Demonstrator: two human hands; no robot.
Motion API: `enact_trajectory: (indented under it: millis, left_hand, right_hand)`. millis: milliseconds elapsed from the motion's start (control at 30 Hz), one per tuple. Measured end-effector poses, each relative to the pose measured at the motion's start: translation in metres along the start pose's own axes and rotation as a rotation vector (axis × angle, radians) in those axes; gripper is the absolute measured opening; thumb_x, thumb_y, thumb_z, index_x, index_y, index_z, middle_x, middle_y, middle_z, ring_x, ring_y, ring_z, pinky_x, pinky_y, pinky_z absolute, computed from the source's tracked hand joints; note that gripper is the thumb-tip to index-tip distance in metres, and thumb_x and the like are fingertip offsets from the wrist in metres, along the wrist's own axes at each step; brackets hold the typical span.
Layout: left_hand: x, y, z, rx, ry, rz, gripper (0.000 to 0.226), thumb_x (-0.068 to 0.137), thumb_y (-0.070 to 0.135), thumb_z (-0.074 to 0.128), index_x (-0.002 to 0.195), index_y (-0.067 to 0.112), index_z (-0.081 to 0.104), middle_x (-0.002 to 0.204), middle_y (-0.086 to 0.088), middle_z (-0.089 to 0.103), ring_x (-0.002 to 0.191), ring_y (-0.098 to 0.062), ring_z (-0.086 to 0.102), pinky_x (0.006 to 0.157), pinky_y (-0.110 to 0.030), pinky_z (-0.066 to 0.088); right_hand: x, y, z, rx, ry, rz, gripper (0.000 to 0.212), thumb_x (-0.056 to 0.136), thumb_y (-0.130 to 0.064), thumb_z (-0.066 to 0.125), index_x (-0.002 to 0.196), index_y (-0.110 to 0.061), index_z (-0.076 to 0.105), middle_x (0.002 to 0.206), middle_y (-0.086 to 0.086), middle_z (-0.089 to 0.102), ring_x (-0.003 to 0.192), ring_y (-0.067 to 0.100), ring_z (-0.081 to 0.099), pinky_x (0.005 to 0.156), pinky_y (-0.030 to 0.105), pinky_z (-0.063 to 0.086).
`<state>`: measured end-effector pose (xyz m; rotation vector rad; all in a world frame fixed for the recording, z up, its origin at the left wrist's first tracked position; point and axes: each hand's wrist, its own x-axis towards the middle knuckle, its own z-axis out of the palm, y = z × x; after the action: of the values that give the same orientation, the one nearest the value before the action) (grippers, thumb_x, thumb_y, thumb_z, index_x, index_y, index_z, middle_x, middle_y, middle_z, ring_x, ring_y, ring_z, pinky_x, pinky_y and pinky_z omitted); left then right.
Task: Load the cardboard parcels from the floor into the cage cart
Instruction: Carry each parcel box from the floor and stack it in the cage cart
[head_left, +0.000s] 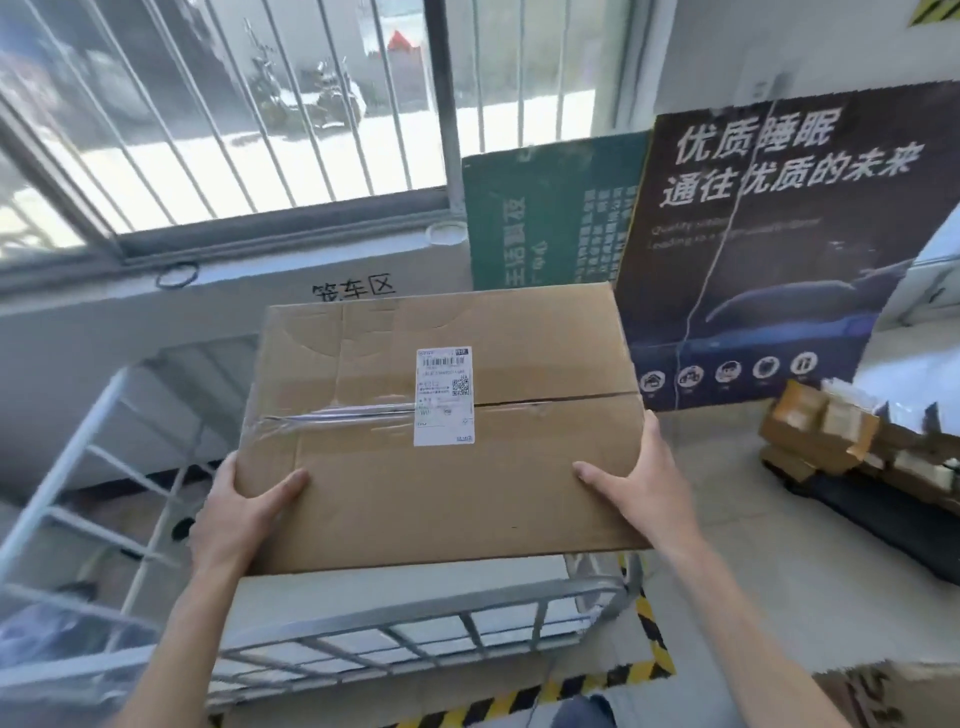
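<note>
A large brown corrugated cardboard parcel (441, 426), its flaps creased and its top seam sealed with wrinkled clear tape, is held in the air between both hands above the grey metal wire cage cart (405, 618). A white printed shipping label (444, 396) straddles the seam, well beyond the thumbs. The left hand (236, 512) clasps the near left corner and the right hand (641, 480) the near right edge, each with the thumb flat on top; the other fingers curl underneath, out of sight. Past the right fingertips lies a blurred heap of small cardboard parcels (831, 431), seemingly on a dark mat. The parcel hides the cart's interior.
</note>
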<state>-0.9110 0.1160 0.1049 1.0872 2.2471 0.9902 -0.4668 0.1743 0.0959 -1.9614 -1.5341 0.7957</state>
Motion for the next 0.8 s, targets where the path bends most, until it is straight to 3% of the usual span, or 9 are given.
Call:
enact_trajectory:
  millis: [133,233,367,533,700,800]
  left_hand:
    - [0.01,-0.043,-0.02,-0.037,0.038,-0.079,0.102,0.048,0.08,0.07,0.133,0.029,0.049,0.111,0.001,0.064,0.094,-0.023,0.061,0.079,-0.04,0.048]
    - [0.025,-0.067,-0.02,-0.048,0.03,-0.114,0.097,0.051,0.074,0.074,0.132,0.027,0.049,0.115,-0.002,0.064,0.097,-0.023,0.06,0.083,-0.042,0.05]
    - [0.063,-0.102,0.0,0.005,-0.121,-0.24,0.105,0.051,0.074,0.076,0.14,0.032,0.039,0.12,-0.002,0.061,0.105,-0.028,0.062,0.092,-0.051,0.052]
    - [0.129,-0.147,0.067,0.028,-0.272,-0.319,0.114,0.045,0.067,0.081,0.141,0.024,0.039,0.127,-0.006,0.06,0.11,-0.027,0.06,0.096,-0.043,0.049]
    - [0.194,-0.197,0.164,0.022,-0.359,-0.393,0.096,0.064,0.044,0.09,0.141,0.024,0.037,0.125,0.002,0.056,0.104,-0.017,0.057,0.089,-0.03,0.043]
    - [0.238,-0.235,0.222,0.049,-0.41,-0.435,0.099,0.067,0.041,0.09,0.144,0.023,0.03,0.122,0.004,0.054,0.101,-0.015,0.057,0.085,-0.027,0.041]
  right_hand:
    - [0.013,-0.022,0.053,-0.004,-0.097,-0.021,0.124,0.065,-0.069,0.078,0.157,-0.027,0.004,0.155,0.005,0.036,0.134,0.026,0.045,0.098,0.042,0.044]
    - [0.029,-0.024,0.088,-0.014,-0.183,-0.007,0.126,0.065,-0.071,0.077,0.157,-0.027,0.002,0.159,0.002,0.032,0.137,0.025,0.042,0.101,0.044,0.045]
    - [0.06,-0.009,0.135,-0.047,-0.271,0.056,0.13,0.059,-0.081,0.07,0.154,-0.035,-0.006,0.161,0.002,0.024,0.141,0.025,0.036,0.105,0.048,0.043]
    - [0.126,0.031,0.199,-0.096,-0.322,0.145,0.132,0.054,-0.084,0.068,0.154,-0.033,0.001,0.158,0.006,0.03,0.142,0.027,0.034,0.108,0.053,0.041]
    - [0.188,0.09,0.269,-0.105,-0.358,0.268,0.131,0.061,-0.076,0.074,0.156,-0.032,-0.004,0.163,0.006,0.021,0.145,0.029,0.03,0.112,0.051,0.035]
    - [0.227,0.124,0.317,-0.187,-0.391,0.301,0.131,0.065,-0.078,0.07,0.157,-0.027,-0.006,0.164,0.005,0.017,0.147,0.029,0.027,0.11,0.049,0.036]
